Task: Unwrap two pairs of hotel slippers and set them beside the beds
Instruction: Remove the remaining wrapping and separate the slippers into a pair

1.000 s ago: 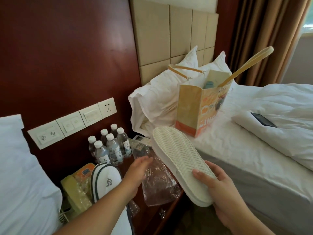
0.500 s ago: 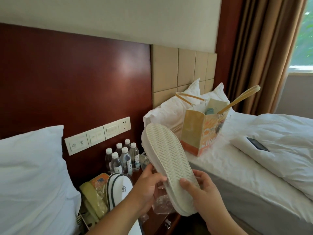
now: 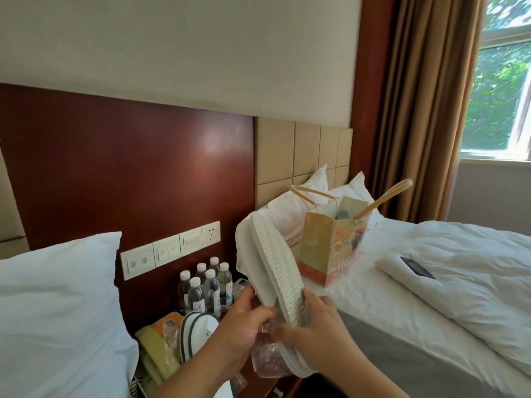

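Slippers (image 3: pixel 275 271), a white pair pressed sole to sole, are held up between two hotel beds, with a ribbed sole facing the camera and the toe end raised toward the headboard. The left hand (image 3: pixel 244 326) is closed on the heel end, fingers curled around the edge together with a crumpled clear plastic wrapper (image 3: pixel 267 360). The right hand (image 3: pixel 321 331) is closed on the same end from the other side, thumb across the sole. The wrapper hangs bunched at the heel and no longer covers the slippers, so this pair seems nearly free of it.

Below the hands is a dark wooden counter (image 3: pixel 290 386) between the beds. At its back edge stand six small water bottles (image 3: pixel 207 285). Near its left edge a second pair of slippers (image 3: pixel 198 331), white with dark trim and a logo, rests against a yellow telephone (image 3: pixel 152 349); whether it is wrapped cannot be told.

On the right bed (image 3: pixel 373 308) stand a paper gift bag (image 3: pixel 330 251), pillows, a folded duvet and a dark phone (image 3: pixel 416 268). A pillow (image 3: pixel 57 297) of the left bed fills the lower left.

Judging by this, the unwrapping is roughly half done. No slippers have been set beside either bed yet.
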Demonstrator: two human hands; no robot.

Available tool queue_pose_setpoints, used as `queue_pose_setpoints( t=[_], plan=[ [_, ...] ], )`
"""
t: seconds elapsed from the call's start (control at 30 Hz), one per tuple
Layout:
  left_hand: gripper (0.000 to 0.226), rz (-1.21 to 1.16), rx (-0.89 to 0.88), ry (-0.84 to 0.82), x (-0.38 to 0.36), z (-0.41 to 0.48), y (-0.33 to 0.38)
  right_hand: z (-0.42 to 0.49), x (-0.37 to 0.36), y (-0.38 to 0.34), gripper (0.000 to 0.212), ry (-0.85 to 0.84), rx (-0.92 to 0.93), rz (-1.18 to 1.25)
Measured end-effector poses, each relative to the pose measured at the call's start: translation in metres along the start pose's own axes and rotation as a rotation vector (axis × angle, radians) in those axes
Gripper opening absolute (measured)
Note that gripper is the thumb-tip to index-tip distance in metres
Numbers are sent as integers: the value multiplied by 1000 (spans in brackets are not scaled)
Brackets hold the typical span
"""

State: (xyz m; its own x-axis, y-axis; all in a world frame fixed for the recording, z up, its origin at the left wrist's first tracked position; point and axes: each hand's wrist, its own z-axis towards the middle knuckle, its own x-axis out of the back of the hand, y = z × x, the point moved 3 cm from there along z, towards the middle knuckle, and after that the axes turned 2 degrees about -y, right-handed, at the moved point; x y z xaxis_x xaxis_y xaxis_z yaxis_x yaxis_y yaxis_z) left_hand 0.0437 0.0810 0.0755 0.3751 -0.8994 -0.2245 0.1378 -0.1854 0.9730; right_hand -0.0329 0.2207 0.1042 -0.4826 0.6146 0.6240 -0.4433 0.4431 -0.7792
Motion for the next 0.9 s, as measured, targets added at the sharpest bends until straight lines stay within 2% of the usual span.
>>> queue_pose_setpoints(
  t=[0.07,0.17,0.2,0.27,0.3,0.4,0.43,0.47,0.53,0.6,0.67,0.77,0.8,0.83,0.9],
  plan=[
    [51,86,-12,104,3,-2,1,-2,6,-2,94,-25,-38,80],
    [61,197,-62,205,9,-8,7,-8,17,-7,27,27,-47,193],
    [63,226,-80,225,10,-10,10,-9,21,-6,19,82,-54,220],
    [67,271,-100,279,13,-14,16,-13,30,-5,25,189,-67,281],
    [70,285,-101,308,14,-17,19,-16,34,-6,35,226,-63,306],
    [83,294,-107,364,11,-26,25,-23,39,-10,91,293,20,285],
    [84,286,-118,375,8,-29,27,-26,38,-12,99,299,84,257],
    [85,275,-133,388,5,-31,28,-26,36,-14,98,301,148,253],
    [86,267,-174,418,0,-35,29,-27,32,-13,74,292,215,298],
    [81,283,-213,448,-4,-38,28,-26,30,-11,49,295,191,354],
    [74,298,-238,462,-5,-39,25,-25,29,-7,36,314,161,352],
    [79,343,-258,455,-10,-40,24,-24,27,-3,23,340,127,300],
    [78,356,-273,453,-12,-41,25,-24,25,-4,23,326,117,298],
    [75,360,-285,453,-14,-42,26,-25,23,-4,32,300,111,305],
    [68,360,-298,456,-18,-43,26,-28,19,-5,70,263,129,286]
  ],
)
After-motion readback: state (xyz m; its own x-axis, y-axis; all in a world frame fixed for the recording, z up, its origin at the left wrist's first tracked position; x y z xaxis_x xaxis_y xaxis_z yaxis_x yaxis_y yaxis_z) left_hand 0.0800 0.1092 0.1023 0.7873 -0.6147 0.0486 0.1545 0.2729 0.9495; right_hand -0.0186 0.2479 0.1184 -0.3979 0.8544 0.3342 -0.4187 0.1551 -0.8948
